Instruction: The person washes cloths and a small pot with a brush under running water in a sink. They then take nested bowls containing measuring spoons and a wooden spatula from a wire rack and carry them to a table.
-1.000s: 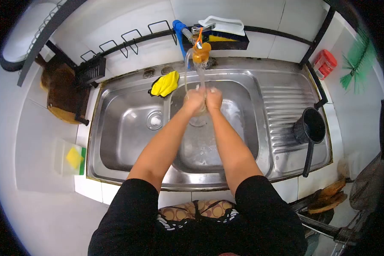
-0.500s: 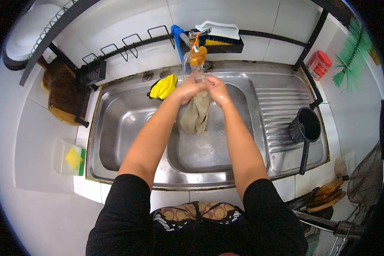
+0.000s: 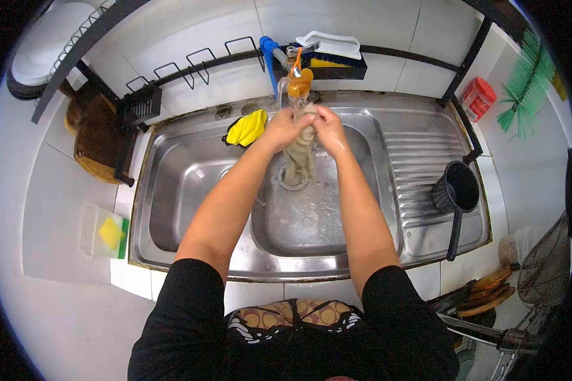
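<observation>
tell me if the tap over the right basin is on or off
On: water runs from the tap over the cloth and hands.

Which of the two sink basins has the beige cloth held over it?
The right-hand basin, beside the ribbed drainboard: the left hand and right hand hold the beige cloth there. The left-hand basin has no cloth held over it.

No text, brand or number is legible; the pale label on the red plastic container, well right of the right hand, is too small to read.
</observation>
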`<state>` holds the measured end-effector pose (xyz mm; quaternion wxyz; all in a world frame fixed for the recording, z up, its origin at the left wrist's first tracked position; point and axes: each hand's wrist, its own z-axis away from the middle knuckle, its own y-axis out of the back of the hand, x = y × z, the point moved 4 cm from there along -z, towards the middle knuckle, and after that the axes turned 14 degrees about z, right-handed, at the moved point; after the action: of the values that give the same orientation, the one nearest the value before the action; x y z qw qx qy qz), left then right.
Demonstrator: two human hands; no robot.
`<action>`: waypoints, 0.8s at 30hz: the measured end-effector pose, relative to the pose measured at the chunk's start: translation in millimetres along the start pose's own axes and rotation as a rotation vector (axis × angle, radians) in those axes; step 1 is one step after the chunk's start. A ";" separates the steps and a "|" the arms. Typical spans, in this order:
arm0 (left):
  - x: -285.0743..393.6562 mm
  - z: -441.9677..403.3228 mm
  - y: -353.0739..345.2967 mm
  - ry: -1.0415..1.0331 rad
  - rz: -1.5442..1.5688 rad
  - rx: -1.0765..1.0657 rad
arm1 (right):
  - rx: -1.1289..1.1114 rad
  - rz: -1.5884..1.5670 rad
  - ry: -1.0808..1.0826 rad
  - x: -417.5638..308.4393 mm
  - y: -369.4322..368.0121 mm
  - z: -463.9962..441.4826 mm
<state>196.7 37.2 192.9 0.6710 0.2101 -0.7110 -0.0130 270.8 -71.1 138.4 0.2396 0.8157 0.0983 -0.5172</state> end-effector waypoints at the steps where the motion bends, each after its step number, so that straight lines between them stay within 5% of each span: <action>1: -2.3 -3.5 -0.8 0.010 -0.026 -0.022 | 0.016 -0.127 -0.020 0.9 0.5 -0.6; 3: -11.3 -10.5 -2.9 0.036 -0.081 -0.060 | 0.041 -0.385 -0.064 1.0 -2.0 5.4; 6: -30.0 -27.5 -0.2 0.007 0.011 0.040 | 0.060 -0.335 0.031 1.0 -22.7 32.1; 8: 2.6 -7.1 7.2 0.021 0.565 0.067 | -0.234 0.034 -0.106 45.3 -33.8 49.2; 12: -8.4 -1.1 37.5 0.141 1.286 0.083 | -0.098 -0.625 -0.430 86.1 -38.1 81.3; 14: -53.8 5.4 20.8 0.323 1.315 0.138 | 0.129 -1.061 -0.370 33.3 -36.8 77.3; 18: -121.7 18.3 -13.7 0.556 0.975 0.419 | 0.563 -0.751 -0.500 10.8 -54.4 66.0; 20: -149.2 16.8 -11.9 0.577 0.778 0.545 | 0.532 -0.579 -0.431 0.0 -62.3 62.0; 23: -147.1 6.7 -8.2 0.392 0.633 0.635 | 0.613 -0.340 -0.386 9.0 -63.4 51.2; 24: -145.9 2.5 -7.2 0.350 0.358 0.573 | 0.654 -0.231 -0.397 31.5 -64.4 42.7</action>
<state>198.1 76.1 52.0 0.6881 0.2607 -0.5857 0.3399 224.6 -39.1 76.7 -0.0781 0.7168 -0.0286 -0.6923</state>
